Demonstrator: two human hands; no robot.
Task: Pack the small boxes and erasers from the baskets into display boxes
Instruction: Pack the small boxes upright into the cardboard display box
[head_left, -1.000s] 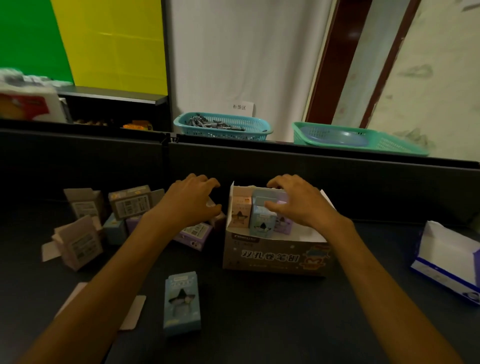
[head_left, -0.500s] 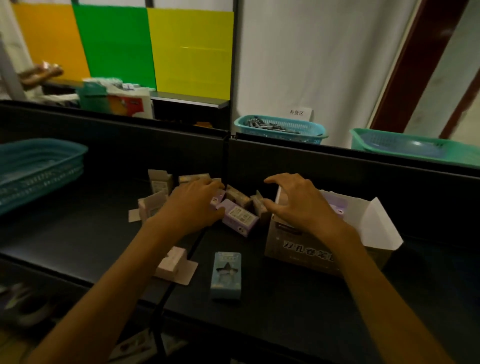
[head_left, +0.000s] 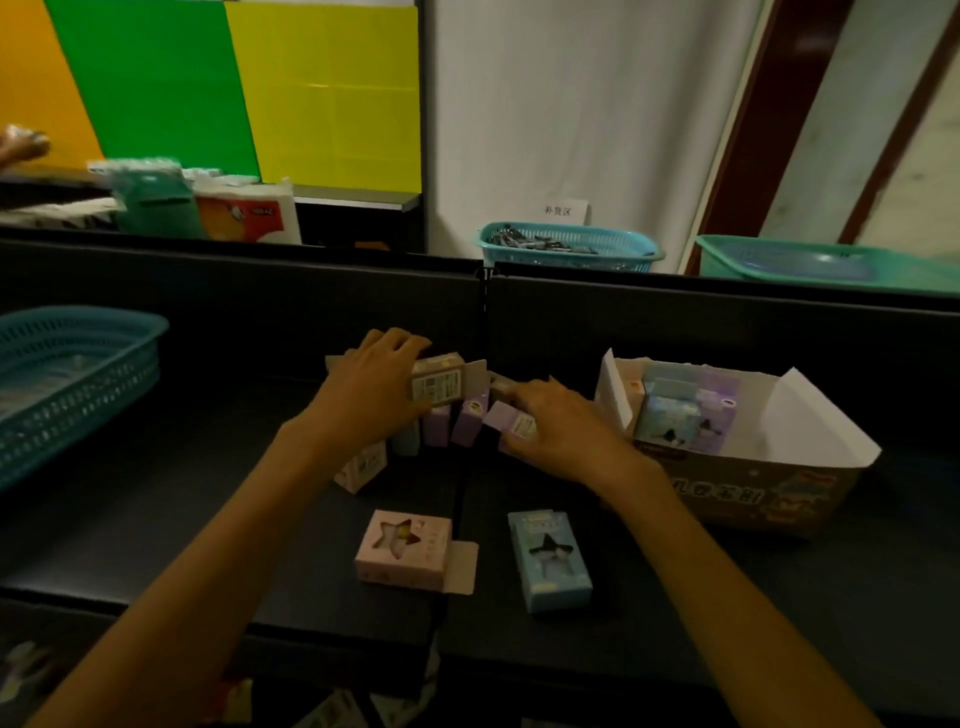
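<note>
Currently, head view only. Left hand (head_left: 371, 387) has its fingers curled round a beige small box (head_left: 438, 383) with a barcode label, its end flap open toward the right hand. Right hand (head_left: 558, 428) pinches a purple small box (head_left: 508, 422) between thumb and fingers; it's tilted, just right of the beige one. Under and between both hands sits a cluster of small boxes (head_left: 439, 428), purple and pale, some standing upright on the desk (head_left: 156, 493). A pink one (head_left: 363, 465) stands below the left wrist.

Nearer than the hands, two more lie flat: a pink box (head_left: 402, 556) with a star window and open flap, and a blue box (head_left: 549, 558) just right of it, the two apart.

Right of the right hand is the display box (head_left: 737, 499), lid flaps up, with several small boxes (head_left: 685, 410) packed upright in its left end; the rest of the interior looks bare.

Far left of the left hand is a blue basket (head_left: 72, 384) on the desk. Beyond the divider (head_left: 260, 291) there's a teal basket (head_left: 569, 249) and a green basket (head_left: 831, 262).
</note>
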